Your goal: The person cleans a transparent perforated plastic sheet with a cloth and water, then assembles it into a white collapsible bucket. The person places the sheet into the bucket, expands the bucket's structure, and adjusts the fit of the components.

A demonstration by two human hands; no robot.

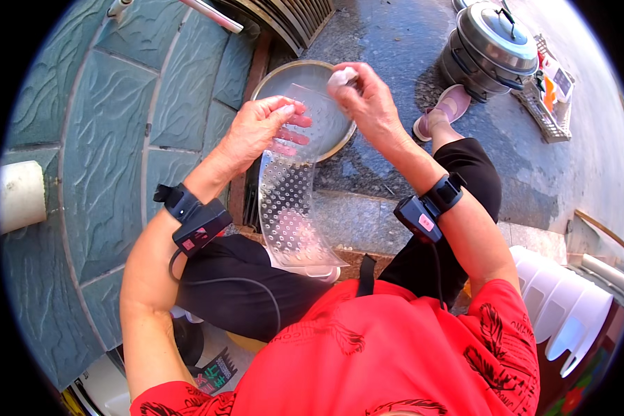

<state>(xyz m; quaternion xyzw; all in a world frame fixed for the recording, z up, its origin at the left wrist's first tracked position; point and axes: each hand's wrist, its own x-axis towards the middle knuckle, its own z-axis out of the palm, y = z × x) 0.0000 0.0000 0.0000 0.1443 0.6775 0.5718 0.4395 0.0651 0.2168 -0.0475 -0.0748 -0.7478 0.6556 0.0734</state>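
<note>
A clear, flexible plastic sheet (288,201) dotted with rows of small round bumps or holes hangs in a curve above my lap. Gripping its upper left side is my left hand (260,128), thumb in front, with the fingers showing through the plastic behind. My right hand (369,104) is raised beside the sheet's top end, its fingers closed on a small crumpled white piece (343,76), perhaps cloth or tissue. Beneath both hands stands a wide round metal basin (344,142), partly hidden by the sheet.
Stone-patterned wall panels (111,118) rise at the left, with a white pipe end (22,196). A lidded steel steamer pot (492,48) stands at the back right next to a plastic crate (558,114). A white plastic basket (558,298) lies at the right.
</note>
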